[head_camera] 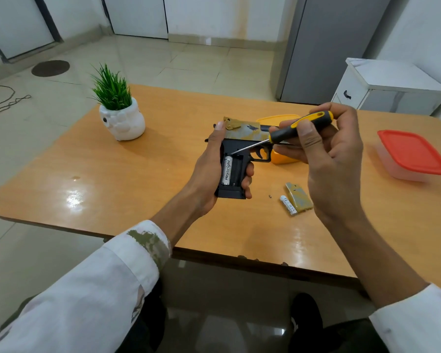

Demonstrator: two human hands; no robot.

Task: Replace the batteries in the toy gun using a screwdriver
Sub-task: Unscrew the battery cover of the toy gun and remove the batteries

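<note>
My left hand (206,171) grips the black and tan toy gun (242,145) above the table, grip toward me, battery bay open. One white battery (227,170) sits in the bay's left slot; the slot beside it looks empty. My right hand (326,154) holds a black and yellow screwdriver (301,126), its thin tip at the top of the battery bay. On the table lie a loose white battery (288,205), the tan battery cover (299,196) touching it, and a tiny screw (270,196).
The orange wooden table (138,189) carries a green plant in a white pot (121,118) at the back left, a yellow container (278,119) behind the gun, and a clear box with a red lid (413,154) at the right. A white cabinet (390,86) stands beyond.
</note>
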